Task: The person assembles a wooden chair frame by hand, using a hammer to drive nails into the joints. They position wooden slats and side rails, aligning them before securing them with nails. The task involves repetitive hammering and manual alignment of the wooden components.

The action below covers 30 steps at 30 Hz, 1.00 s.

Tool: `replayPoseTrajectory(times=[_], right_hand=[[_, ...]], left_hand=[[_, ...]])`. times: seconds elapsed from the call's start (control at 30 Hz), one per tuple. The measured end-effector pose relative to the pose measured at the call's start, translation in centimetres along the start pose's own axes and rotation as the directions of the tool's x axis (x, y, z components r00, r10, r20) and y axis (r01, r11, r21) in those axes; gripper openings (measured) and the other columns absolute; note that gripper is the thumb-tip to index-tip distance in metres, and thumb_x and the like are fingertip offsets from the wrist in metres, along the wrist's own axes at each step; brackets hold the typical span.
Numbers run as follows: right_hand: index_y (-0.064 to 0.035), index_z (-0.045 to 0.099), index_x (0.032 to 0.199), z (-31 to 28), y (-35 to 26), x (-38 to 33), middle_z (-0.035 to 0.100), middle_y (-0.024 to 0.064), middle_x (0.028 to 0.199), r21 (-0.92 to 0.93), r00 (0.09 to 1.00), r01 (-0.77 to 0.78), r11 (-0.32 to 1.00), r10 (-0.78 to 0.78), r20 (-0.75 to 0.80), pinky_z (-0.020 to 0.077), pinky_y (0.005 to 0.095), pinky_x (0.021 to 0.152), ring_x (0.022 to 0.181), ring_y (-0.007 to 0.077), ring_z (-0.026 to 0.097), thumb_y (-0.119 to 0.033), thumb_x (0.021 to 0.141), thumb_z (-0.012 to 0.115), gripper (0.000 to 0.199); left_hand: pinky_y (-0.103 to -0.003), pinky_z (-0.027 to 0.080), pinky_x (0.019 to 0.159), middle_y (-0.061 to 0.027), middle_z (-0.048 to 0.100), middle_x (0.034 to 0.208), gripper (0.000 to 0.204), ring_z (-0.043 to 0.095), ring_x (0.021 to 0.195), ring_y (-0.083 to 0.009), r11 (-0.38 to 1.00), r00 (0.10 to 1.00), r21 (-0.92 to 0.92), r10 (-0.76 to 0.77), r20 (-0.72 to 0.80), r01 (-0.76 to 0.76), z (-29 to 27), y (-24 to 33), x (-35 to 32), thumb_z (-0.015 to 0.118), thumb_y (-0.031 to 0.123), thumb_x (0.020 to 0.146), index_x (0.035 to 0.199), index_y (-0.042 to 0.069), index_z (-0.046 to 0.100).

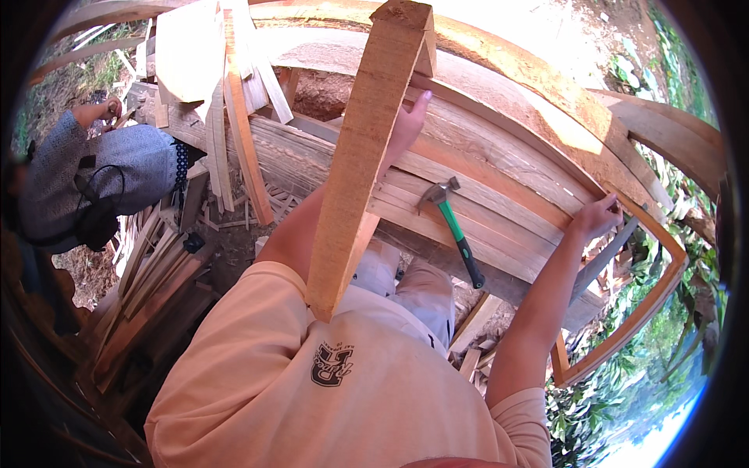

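Note:
A thin wooden strip (511, 134) runs lengthwise over several pale boards (484, 168) laid side by side. My right hand (598, 217) is closed around the strip's right end, fingers curled over it. Near its other end is my left hand (410, 123), its thumb stretched out beside the strip; the thick upright-looking beam (363, 148) in front hides the other fingers, so I cannot tell whether they grip. Between my arms, a claw hammer (452, 228) with a green and black handle lies on the boards, touched by neither hand.
A long curved-looking beam (538, 74) crosses behind the boards. At the right a slim wooden frame (663, 292) stands out over green leaves. Another person (129, 168) sits at the left, near stacked timber offcuts (144, 292). Several planks (236, 117) lean beyond.

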State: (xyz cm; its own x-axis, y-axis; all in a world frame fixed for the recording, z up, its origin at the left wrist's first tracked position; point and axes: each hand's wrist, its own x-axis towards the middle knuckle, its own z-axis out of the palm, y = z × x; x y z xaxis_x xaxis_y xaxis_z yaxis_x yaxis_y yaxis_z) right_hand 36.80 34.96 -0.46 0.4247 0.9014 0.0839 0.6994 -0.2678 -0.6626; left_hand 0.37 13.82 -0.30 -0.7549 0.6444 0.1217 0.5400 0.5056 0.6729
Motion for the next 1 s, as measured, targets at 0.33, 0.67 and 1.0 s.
replayPoseTrajectory(times=[0.33, 0.67, 1.0], right_hand=[[0.0093, 0.053, 0.122, 0.2, -0.3, 0.0, 0.068, 0.0241, 0.113, -0.094, 0.999, -0.028, 0.995, 0.026, -0.019, 0.0546, 0.0460, 0.091, 0.103, 0.0390, 0.068, -0.044, 0.101, 0.062, 0.057], [0.0051, 0.062, 0.117, 0.1, -0.1, 0.4, 0.070, 0.0178, 0.116, -0.099, 1.000, -0.019, 0.995, 0.017, -0.021, 0.0532, 0.0432, 0.092, 0.105, 0.0329, 0.069, -0.048, 0.097, 0.067, 0.057], [0.0029, 0.051, 0.138, -0.3, -0.2, 0.7, 0.062, 0.0215, 0.133, -0.181, 0.994, -0.049, 0.982, 0.064, 0.083, 0.0393, 0.0518, 0.110, 0.126, 0.0370, 0.060, -0.054, 0.099, 0.059, 0.070]], left_hand=[[-0.041, 0.048, 0.086, -0.0163, 0.058, 0.107, 0.041, 0.056, 0.100, -0.0293, 0.999, 0.998, -0.019, 0.044, -0.050, -0.045, -0.1, 0.4, -0.2, 0.079, 0.025, 0.089, 0.112, 0.000, 0.056], [-0.044, 0.048, 0.086, -0.0171, 0.060, 0.103, 0.040, 0.057, 0.098, -0.0326, 0.989, 0.997, -0.142, 0.026, -0.073, -0.036, -0.5, 2.0, -0.1, 0.080, 0.025, 0.088, 0.109, -0.001, 0.058], [-0.045, 0.047, 0.091, -0.0203, 0.059, 0.106, 0.044, 0.057, 0.103, -0.0333, 0.995, 0.998, -0.078, -0.059, 0.025, 0.060, -0.5, 1.4, 0.2, 0.079, 0.030, 0.090, 0.111, -0.002, 0.056]])
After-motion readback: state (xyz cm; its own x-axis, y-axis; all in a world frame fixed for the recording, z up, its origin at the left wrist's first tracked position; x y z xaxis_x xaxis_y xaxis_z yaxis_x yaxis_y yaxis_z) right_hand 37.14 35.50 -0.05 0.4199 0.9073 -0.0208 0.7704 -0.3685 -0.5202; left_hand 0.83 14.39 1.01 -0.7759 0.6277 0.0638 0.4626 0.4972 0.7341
